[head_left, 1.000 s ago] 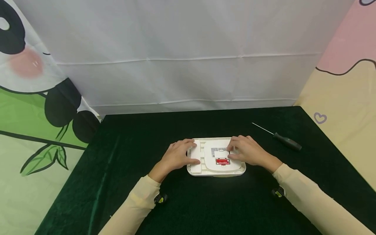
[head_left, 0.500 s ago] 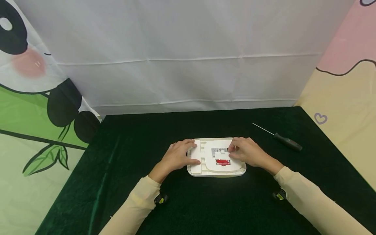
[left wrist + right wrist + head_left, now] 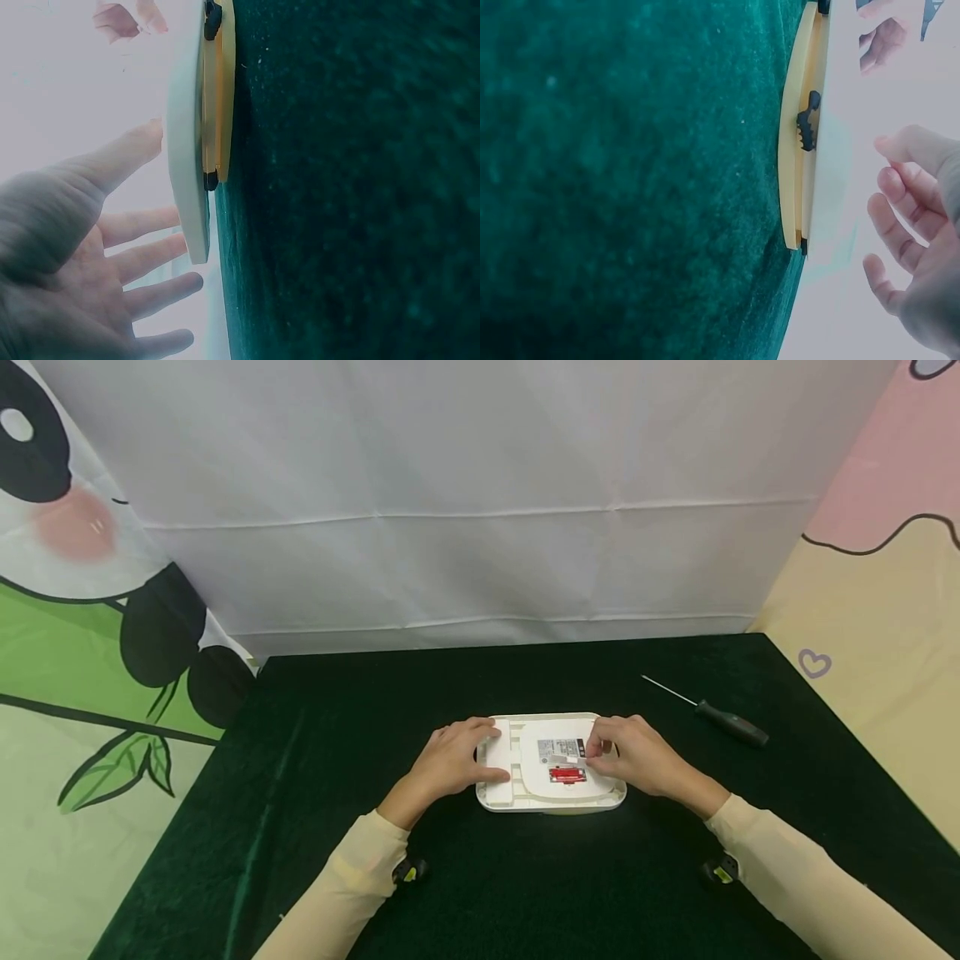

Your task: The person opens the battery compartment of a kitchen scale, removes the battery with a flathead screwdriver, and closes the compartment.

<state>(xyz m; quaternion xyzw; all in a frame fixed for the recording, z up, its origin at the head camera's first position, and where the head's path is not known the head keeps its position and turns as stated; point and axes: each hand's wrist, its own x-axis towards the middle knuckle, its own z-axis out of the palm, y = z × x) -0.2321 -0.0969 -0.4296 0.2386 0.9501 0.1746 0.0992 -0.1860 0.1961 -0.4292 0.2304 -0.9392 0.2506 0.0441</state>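
Observation:
A white device with rounded corners (image 3: 534,787) lies on the dark green cloth, its battery compartment uncovered and a red battery (image 3: 567,775) in it. A printed label (image 3: 557,748) sits just above the battery. My left hand (image 3: 452,758) rests on the device's left end, fingers and thumb spread straight over a raised white strip (image 3: 500,760). With thumb and fingertips, my right hand (image 3: 636,755) pinches a small white battery cover (image 3: 572,761), held close over the compartment. A yellow part (image 3: 789,172) shows beneath the white body in both wrist views.
A screwdriver (image 3: 729,722) with a dark handle and thin metal shaft lies to the right, beyond my right hand. White fabric (image 3: 480,560) hangs behind the table's far edge (image 3: 480,649). Printed cartoon sheets hang at both sides.
My right hand has shifted slightly right and drawn the battery cover along, tilting it, so more of the label shows. My left hand and the screwdriver stay in place.

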